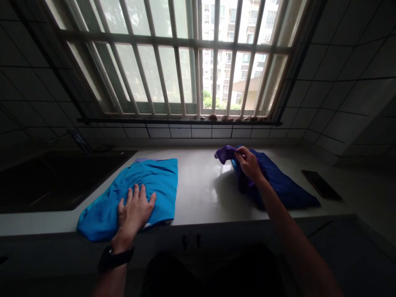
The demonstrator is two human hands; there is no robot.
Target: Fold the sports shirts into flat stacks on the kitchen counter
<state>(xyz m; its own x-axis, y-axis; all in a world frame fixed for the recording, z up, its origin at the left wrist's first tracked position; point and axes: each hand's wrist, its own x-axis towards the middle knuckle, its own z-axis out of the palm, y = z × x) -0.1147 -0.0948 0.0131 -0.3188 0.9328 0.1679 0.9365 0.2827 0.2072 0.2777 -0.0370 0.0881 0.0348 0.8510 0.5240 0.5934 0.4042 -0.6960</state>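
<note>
My left hand lies flat, fingers spread, on a folded bright blue cloth at the left of the counter. A bit of lilac fabric shows at that cloth's far edge. On the right, my right hand pinches a purple cloth, whose loose end sticks out to the left of the fingers. Part of the purple cloth hangs below the hand, over a dark blue cloth that lies on the counter. My right forearm hides some of the dark blue cloth.
A dark sink with a faucet is set into the white counter at the left. Near the right end lies a dark flat phone-like object. A barred window rises behind. Cabinet doors with handles are below the front edge.
</note>
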